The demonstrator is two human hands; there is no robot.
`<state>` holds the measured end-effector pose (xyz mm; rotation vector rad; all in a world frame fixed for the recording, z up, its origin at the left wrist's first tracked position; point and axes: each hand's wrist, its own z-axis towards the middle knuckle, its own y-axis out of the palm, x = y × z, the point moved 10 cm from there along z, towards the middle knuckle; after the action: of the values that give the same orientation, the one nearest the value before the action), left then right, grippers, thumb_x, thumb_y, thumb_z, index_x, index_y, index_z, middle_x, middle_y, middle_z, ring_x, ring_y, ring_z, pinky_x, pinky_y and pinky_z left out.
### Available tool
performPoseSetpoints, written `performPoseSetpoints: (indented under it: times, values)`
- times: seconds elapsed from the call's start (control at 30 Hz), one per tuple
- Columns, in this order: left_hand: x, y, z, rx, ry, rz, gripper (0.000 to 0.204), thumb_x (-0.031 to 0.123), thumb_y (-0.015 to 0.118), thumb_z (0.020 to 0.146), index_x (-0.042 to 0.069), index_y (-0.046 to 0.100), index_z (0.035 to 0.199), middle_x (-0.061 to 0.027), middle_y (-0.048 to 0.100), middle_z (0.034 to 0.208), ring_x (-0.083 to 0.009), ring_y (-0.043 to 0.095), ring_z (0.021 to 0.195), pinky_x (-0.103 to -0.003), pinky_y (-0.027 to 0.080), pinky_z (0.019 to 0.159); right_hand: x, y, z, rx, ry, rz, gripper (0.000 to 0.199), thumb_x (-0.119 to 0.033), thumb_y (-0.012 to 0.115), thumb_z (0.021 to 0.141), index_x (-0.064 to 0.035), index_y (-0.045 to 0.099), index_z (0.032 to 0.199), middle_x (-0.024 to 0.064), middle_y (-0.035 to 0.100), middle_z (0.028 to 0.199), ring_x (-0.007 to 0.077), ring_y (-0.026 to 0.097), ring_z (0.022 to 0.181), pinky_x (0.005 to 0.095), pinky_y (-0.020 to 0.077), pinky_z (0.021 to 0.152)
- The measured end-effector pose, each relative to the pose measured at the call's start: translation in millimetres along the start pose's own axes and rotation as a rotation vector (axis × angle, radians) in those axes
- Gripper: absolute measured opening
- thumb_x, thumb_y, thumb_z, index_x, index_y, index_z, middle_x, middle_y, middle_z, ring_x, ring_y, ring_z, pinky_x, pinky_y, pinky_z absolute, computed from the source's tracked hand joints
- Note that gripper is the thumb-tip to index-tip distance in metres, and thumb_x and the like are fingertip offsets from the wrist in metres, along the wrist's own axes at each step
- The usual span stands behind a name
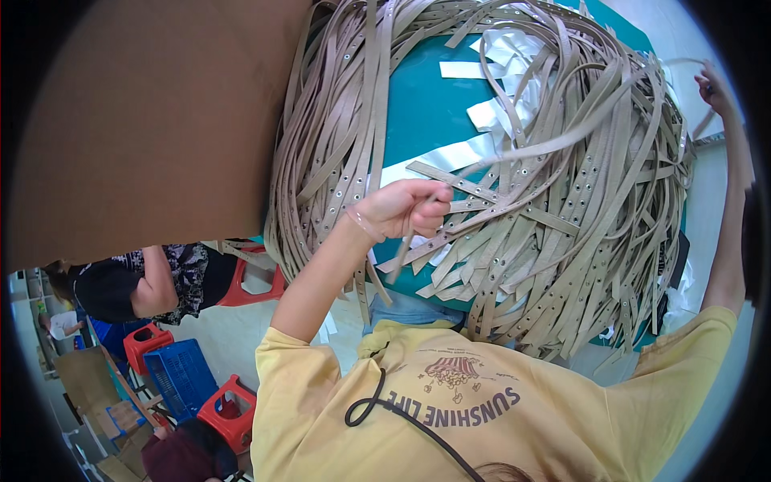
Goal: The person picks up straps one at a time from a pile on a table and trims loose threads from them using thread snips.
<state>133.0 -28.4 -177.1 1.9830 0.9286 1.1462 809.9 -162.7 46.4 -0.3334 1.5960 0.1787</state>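
Note:
My left hand (405, 209) is closed around a beige belt strap (554, 146) in front of my chest, and a short end hangs below the fist. From there the strap arcs up and right across a big heap of similar straps. My right hand (712, 88) is stretched far out to the right, fingers curled at the strap's other end. The heaped belt straps (578, 217) carry rows of metal eyelets and lie in loops over a green table (422, 88). White strips (450, 154) of paper or film lie among them.
A large brown cardboard panel (152, 120) stands on the left. Below it, a person in a dark patterned top (189, 277) sits near red stools (233, 410) and a blue crate (181, 377). Another person in a dark red cap (181, 454) is at lower left.

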Motion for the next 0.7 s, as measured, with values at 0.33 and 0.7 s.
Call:
performPoseSetpoints:
  times: [0.33,0.7]
  values:
    - [21,64,25,-0.251,0.072,-0.559,0.039,0.042,0.027,0.097,0.01,0.042,0.081,0.0044,0.029,0.058,-0.0043,0.027,0.043,-0.021,0.024,0.043,74,259,-431,-0.762,-0.2,-0.322,0.048,-0.053,0.03,0.093,-0.0103,0.052,0.099,-0.0062,0.04,0.068,0.0029,0.037,0.058,0.0186,0.0297,0.052]
    - [41,75,34,0.051,0.77,-0.043,0.032,0.042,0.027,0.097,0.013,0.041,0.094,-0.0019,0.04,0.069,-0.0144,0.036,0.068,-0.027,0.033,0.064,189,223,-558,-0.579,0.285,0.172,0.025,-0.021,0.064,0.085,-0.0047,0.051,0.099,-0.0066,0.046,0.071,0.0005,0.039,0.059,0.0176,0.0334,0.051]
